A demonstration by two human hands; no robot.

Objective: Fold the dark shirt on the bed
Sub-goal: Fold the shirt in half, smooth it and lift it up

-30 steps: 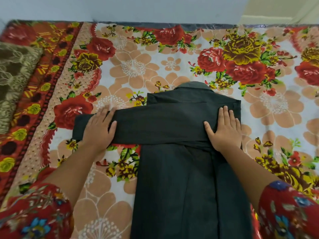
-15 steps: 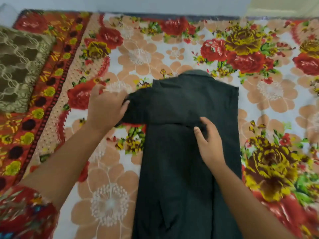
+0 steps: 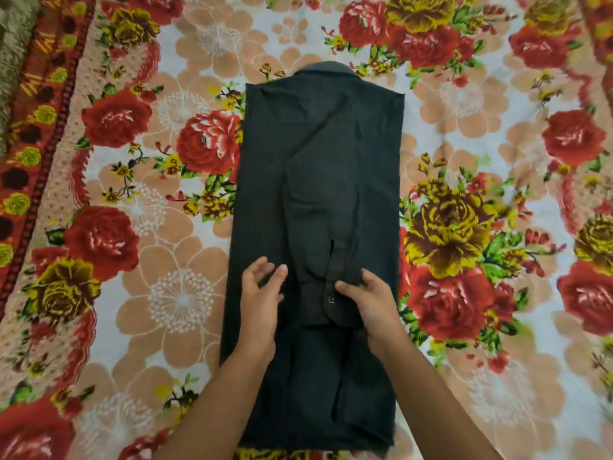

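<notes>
Across the near half of the bed [image 3: 159,293], the dark shirt [image 3: 265,200] lies as a narrow panel, hem toward the person. The left grip [image 3: 260,303] sits loose-fingered over it, holding nothing. The right grip [image 3: 373,302] pinches the sleeve cuff [image 3: 326,310]. A crooked release could skew the sleeve [image 3: 318,200] and bunch it. Dragging the cloth might undo the side folds up toward the collar [image 3: 326,67].

dark shirt [image 3: 318,167], folded narrow, flat on bed [image 3: 464,134]
</notes>
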